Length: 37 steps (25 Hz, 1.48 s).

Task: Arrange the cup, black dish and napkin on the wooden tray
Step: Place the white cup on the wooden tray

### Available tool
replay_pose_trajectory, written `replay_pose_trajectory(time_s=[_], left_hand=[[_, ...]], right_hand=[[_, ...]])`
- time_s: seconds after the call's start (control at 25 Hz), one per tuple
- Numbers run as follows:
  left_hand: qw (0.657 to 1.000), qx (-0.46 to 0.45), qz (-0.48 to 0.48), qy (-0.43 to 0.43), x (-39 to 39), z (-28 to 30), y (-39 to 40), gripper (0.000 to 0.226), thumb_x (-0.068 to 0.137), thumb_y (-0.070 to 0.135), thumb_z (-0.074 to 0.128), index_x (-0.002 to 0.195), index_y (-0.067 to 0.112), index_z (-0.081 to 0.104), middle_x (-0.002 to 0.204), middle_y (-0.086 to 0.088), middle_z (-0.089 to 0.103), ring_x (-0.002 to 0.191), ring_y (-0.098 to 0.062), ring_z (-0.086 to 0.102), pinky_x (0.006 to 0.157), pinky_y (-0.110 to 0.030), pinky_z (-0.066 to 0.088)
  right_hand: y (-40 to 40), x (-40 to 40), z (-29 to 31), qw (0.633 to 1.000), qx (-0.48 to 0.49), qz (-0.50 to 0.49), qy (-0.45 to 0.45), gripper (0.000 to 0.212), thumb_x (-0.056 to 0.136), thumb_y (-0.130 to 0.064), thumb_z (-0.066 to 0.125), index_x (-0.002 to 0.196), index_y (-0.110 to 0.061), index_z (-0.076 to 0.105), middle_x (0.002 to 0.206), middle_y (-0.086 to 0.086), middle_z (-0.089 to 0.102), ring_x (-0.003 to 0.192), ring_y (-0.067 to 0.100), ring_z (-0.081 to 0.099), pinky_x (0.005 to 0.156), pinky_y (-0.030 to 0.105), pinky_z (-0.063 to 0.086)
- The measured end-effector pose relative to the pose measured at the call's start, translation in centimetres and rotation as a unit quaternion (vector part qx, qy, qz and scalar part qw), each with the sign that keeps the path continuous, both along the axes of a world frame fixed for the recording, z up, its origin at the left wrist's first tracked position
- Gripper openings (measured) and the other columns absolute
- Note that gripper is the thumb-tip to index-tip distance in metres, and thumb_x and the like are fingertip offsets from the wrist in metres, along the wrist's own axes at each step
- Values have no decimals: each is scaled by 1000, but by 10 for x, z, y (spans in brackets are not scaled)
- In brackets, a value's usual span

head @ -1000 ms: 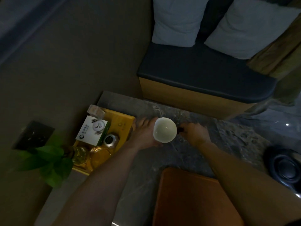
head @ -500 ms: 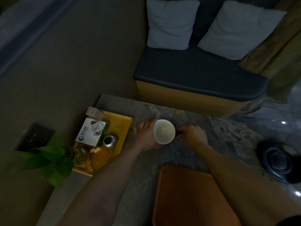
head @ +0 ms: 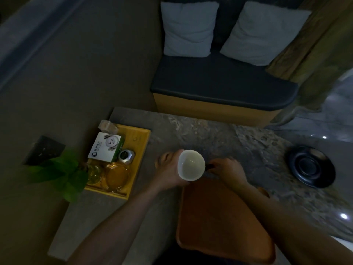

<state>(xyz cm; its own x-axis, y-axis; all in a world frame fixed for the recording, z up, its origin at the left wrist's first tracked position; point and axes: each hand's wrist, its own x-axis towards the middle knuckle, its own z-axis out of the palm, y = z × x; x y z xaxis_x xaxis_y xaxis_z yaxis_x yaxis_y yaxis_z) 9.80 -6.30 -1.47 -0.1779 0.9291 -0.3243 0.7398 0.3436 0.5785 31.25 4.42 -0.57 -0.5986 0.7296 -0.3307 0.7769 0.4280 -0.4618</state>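
Your left hand (head: 169, 170) is wrapping its grip around the white cup (head: 191, 165) while your right hand (head: 227, 170) is pinching something dark at its side (probably the handle), steadying it just over the wooden tray's (head: 219, 222) far edge, likely for a level set-down.

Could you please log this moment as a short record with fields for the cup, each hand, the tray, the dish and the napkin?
cup: white cup, open side up, held above the far edge of the tray
left hand: left hand wrapped around the cup's left side
right hand: right hand at the cup's dark handle; exact grip unclear in the dim light
wooden tray: wooden tray on the stone table, nothing resting on it
black dish: black dish on the table, right of the tray
napkin: not identifiable
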Motion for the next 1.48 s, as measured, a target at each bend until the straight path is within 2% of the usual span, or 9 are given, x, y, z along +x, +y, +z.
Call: replay_pose_trajectory(time_s=[0.08,0.24,0.44,0.68,0.96,1.16,1.32,1.48], left_hand=[[1000,-6,-13,-9,8,2,-13,108,52,69,74,142,42,22,147,7,39,142,-22,26,113,-61,22],[998,-34,-43,-4,23,3,-30,111,56,61,79,147,38,18,151,6,34,145,-23,21,114,-60,19],[994,-62,-85,-2,31,0,-42,113,59,57,81,146,42,10,153,6,30,144,-24,16,114,-55,18],[991,-84,-104,-2,31,-3,-40,116,63,42,85,150,39,9,156,6,27,145,-24,15,115,-56,19],[992,-85,-91,-28,32,-10,-41,116,67,32,85,153,35,8,160,3,23,147,-26,16,116,-58,21],[996,-64,-7,-54,42,-19,-62,115,71,34,81,155,27,3,157,-4,31,144,-27,27,113,-59,27],[988,-17,97,-122,60,-20,-92,88,82,36,75,152,25,22,154,-2,39,141,-22,35,112,-55,34],[982,-71,156,-84,82,-18,-114,69,90,43,65,148,18,35,150,-5,44,137,-23,42,111,-49,37]], right_hand=[[-17,13,1,1000,-6,-13,26,16,91,-34,63,105,-36,70,111,-7,71,109,20,60,96,49,48],[-47,36,-4,998,7,-23,57,19,88,-47,60,103,-43,72,107,-19,72,101,10,61,89,38,52],[-75,48,-13,995,-3,-53,79,20,85,-40,65,104,-48,70,105,-27,70,97,-2,62,78,28,53],[-97,55,-24,992,-29,-112,59,18,85,-40,67,102,-45,70,107,-16,71,104,12,57,88,43,49],[-106,55,-25,990,-9,-123,73,22,86,-38,67,106,-46,68,105,-16,70,96,8,57,81,34,50],[-113,59,-26,987,-54,-120,88,24,92,-44,58,115,-44,63,111,-22,68,101,-1,59,86,34,53],[-120,66,-23,992,-56,-106,45,30,92,-51,51,121,-44,56,118,-18,65,105,6,60,85,39,53],[-130,86,-19,995,-54,-77,-40,38,94,-54,45,130,-43,48,137,-10,53,127,16,47,103,43,41]])
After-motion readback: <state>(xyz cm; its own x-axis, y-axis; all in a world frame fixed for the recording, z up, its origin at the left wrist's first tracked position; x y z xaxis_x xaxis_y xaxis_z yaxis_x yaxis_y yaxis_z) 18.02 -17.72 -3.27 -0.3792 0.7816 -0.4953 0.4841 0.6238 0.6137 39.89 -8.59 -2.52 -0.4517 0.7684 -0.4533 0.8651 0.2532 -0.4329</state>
